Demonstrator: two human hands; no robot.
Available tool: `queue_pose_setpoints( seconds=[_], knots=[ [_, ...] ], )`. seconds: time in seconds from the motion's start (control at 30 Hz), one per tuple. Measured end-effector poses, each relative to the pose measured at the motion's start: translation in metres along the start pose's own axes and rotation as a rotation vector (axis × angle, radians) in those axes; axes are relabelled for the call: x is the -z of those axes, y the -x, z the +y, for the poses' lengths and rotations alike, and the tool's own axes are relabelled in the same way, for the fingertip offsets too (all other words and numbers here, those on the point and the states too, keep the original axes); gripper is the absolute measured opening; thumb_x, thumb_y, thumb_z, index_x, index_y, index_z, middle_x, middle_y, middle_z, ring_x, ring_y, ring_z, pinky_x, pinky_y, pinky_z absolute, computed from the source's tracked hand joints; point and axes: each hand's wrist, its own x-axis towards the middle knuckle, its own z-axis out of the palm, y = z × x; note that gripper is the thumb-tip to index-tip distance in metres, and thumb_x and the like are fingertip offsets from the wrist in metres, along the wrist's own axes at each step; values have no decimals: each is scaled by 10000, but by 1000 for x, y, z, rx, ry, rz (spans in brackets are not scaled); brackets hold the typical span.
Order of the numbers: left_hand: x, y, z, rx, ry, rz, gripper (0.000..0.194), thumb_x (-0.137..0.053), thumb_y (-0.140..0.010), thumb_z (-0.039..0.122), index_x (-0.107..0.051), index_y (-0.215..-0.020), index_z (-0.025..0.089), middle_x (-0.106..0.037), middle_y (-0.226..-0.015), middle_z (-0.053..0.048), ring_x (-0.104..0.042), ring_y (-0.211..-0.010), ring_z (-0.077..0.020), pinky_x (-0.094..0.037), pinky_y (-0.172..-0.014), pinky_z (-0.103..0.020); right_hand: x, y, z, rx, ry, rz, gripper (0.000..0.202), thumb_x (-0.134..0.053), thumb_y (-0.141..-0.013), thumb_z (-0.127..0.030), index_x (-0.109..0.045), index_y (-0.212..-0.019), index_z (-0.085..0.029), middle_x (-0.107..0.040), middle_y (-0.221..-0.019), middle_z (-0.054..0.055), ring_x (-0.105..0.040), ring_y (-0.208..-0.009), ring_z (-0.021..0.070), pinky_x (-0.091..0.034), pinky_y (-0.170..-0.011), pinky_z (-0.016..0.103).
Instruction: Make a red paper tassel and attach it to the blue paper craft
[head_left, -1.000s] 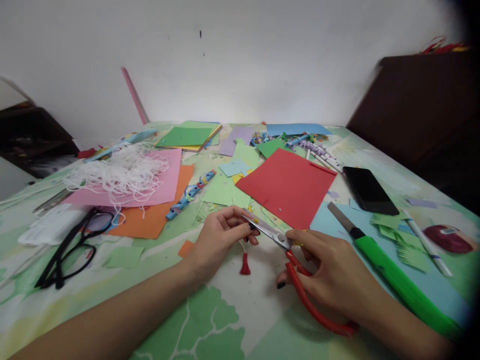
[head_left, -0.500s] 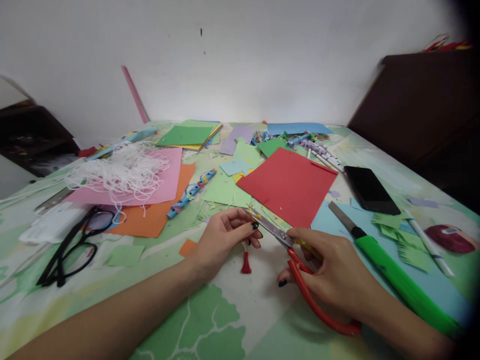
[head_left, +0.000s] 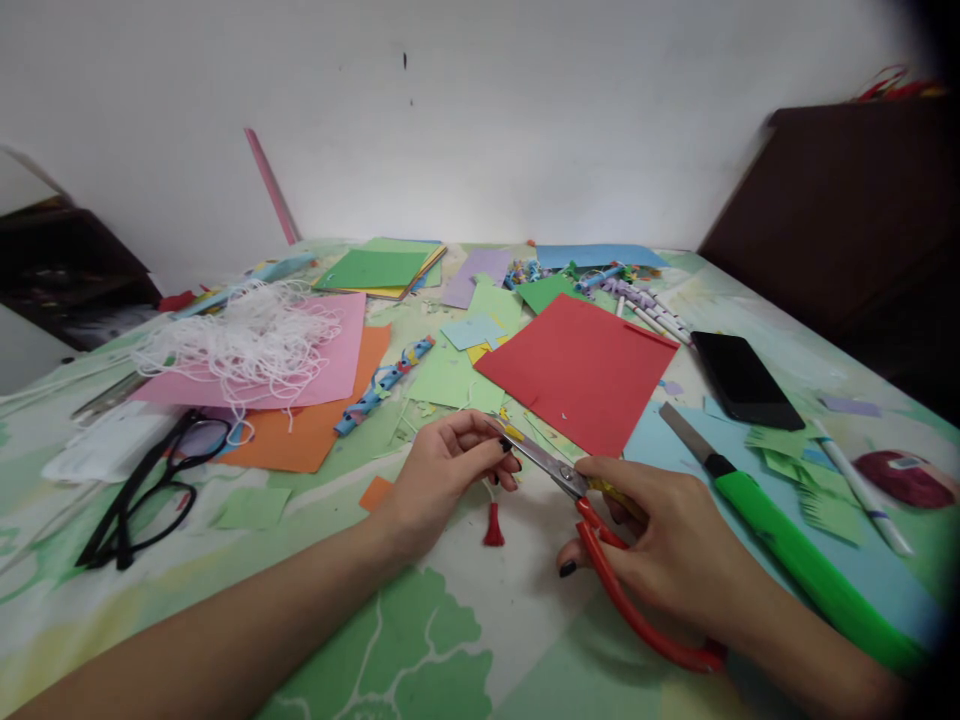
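Red-handled scissors (head_left: pixel 626 600) are held in my right hand (head_left: pixel 667 530), their nearly closed blades pointing left toward my left fingertips. A strip of yellow paper shows between my right fingers and along the blades. My left hand (head_left: pixel 450 475) pinches at the blade tips; a white string comes out below its fingers, and a small red tassel (head_left: pixel 493 527) hangs from it. Exactly what the left fingertips hold at the tips is too small to tell. Just beyond both hands lies a red paper sheet (head_left: pixel 577 370).
At right are a green-handled knife (head_left: pixel 810 560) with bare blade, a black phone (head_left: pixel 744 380) and a dark red mouse (head_left: pixel 904 478). On the left lie black glasses (head_left: pixel 150 500), tangled white string (head_left: pixel 247 340) and orange paper (head_left: pixel 300 440). A blue paper roll (head_left: pixel 382 388) sits mid-table.
The whole view has shifted very slightly. My hands and the scissors hold nearly the same pose, with the tassel still hanging below my left fingers.
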Motion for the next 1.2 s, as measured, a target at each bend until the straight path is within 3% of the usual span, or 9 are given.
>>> queue_pose_setpoints(
  seconds=[0.53, 0.87, 1.2],
  knots=[
    [3, -1, -3, -44, 62, 8, 84, -644, -749, 114, -602, -821, 127, -651, -642, -1, -614, -555, -100, -483, -588, -226, -1, 2, 3, 5, 5, 6, 448, -782, -669, -480, -669, -999, -200, -599, -626, -34, -466, -492, 126, -351, -475, 247],
    [3, -1, -3, -29, 45, -11, 65, -626, -781, 137, -600, -840, 127, -651, -641, -6, -608, -572, -100, -484, -602, -227, 1, 0, 0, 0, 4, -7, 329, -721, -707, -418, -668, -948, -200, -547, -583, -44, -435, -483, 123, -326, -462, 241],
    [2, -1, -1, -40, 29, 14, 62, -629, -781, 150, -593, -826, 125, -651, -642, -6, -602, -556, -96, -472, -597, -222, 1, 1, 1, 6, 6, 2, 395, -751, -691, -471, -668, -963, -198, -553, -585, -48, -442, -482, 119, -332, -465, 238]
  ],
)
